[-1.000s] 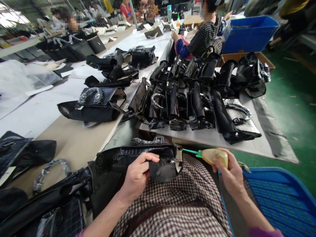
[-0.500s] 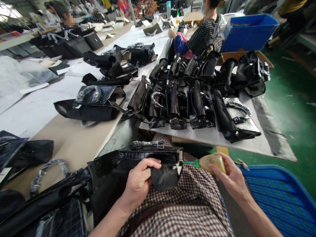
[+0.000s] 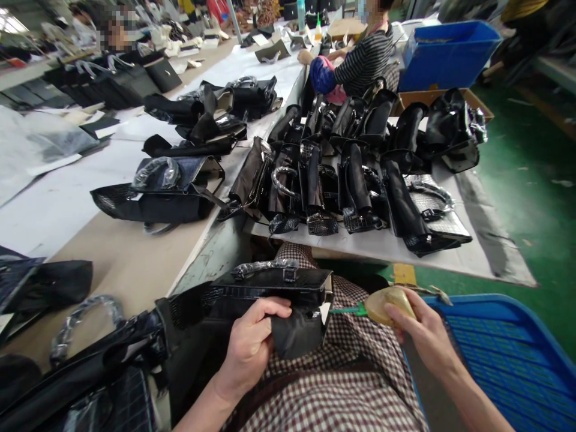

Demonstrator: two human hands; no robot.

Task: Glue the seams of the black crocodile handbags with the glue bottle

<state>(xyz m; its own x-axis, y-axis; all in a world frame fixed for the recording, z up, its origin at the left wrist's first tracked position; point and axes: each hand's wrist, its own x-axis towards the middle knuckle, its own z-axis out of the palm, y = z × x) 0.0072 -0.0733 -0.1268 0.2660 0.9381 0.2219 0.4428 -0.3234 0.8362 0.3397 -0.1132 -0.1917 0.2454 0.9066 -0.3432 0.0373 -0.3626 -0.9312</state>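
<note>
Across my lap lies a black handbag (image 3: 265, 285) with a crocodile-like texture and a plastic-wrapped handle on top. My left hand (image 3: 254, 333) is closed on it, the thumb and fingers pinching a black flap near its right end. In my right hand (image 3: 418, 324) is a yellowish squeeze bottle (image 3: 384, 305), held on its side with the fingers wrapped round it. Its thin green nozzle (image 3: 348, 310) points left, the tip at the open right edge of the handbag beside a small white patch. Whether the tip touches the edge I cannot tell.
Several similar black bags stand on the low white-covered table (image 3: 490, 264) ahead, and more lie on the long table (image 3: 148, 252) at left. A blue plastic basket (image 3: 508, 360) is at my right. A co-worker in a striped sleeve (image 3: 364, 66) sits beyond, near a blue bin (image 3: 450, 57).
The view has shifted slightly. The bottle has tilted a little, its nozzle still at the bag's right edge. My left hand keeps its hold on the flap, which hangs slightly lower.
</note>
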